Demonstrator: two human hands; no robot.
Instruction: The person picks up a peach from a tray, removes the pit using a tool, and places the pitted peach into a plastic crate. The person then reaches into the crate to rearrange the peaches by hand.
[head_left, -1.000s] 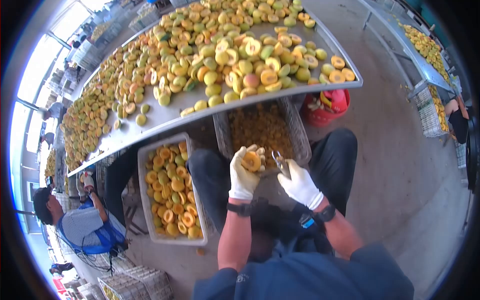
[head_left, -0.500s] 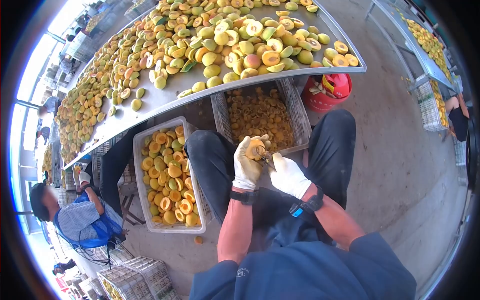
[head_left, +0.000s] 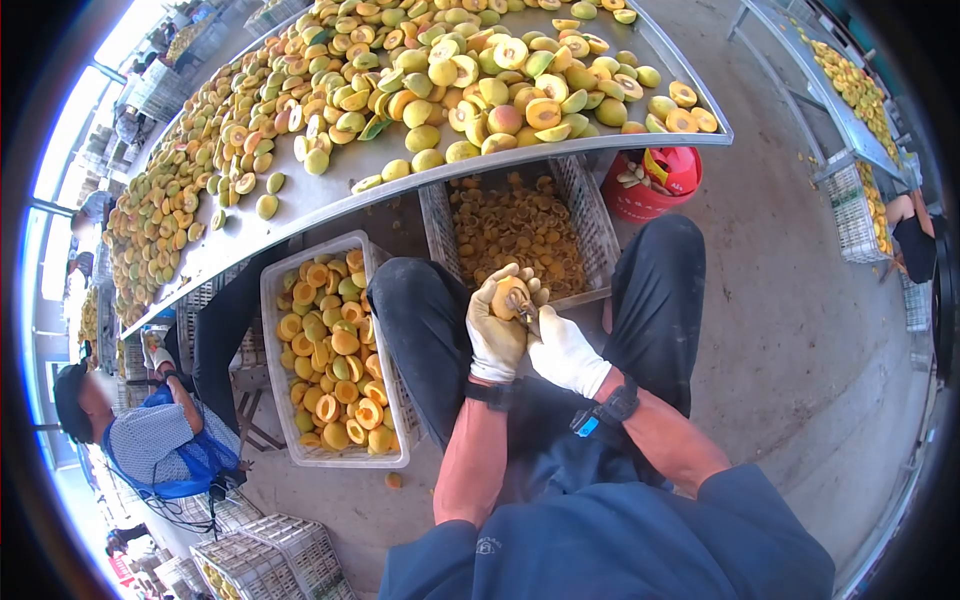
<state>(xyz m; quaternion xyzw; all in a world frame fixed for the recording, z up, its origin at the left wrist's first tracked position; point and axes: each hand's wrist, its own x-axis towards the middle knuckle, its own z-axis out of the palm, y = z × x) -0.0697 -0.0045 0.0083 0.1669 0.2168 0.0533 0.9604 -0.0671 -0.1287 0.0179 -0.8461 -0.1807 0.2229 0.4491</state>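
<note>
My left hand [head_left: 496, 338], in a stained white glove, is closed around a yellow peach half [head_left: 508, 296] with its cut side up. A small metal pitting tool [head_left: 524, 308] touches the cut face. Its handle is hidden in my right hand [head_left: 568, 352], also gloved in white and closed. Both hands are above my lap, close together. Just beyond them, a crate [head_left: 598, 222] holds brownish pits and scraps. To the left stands a pale crate [head_left: 405, 425] of hollowed peach halves.
A metal table [head_left: 300, 205] heaped with halved peaches spans the front. A red bucket [head_left: 640, 203] with gloves in it stands under its right corner. At left sits a co-worker [head_left: 160, 430] near stacked crates [head_left: 270, 555]. One peach piece [head_left: 394, 481] lies on the floor.
The tool has shifted slightly in the peach half, and my right hand has moved a little left, closer to my left hand. The peach half stays in my left hand.
</note>
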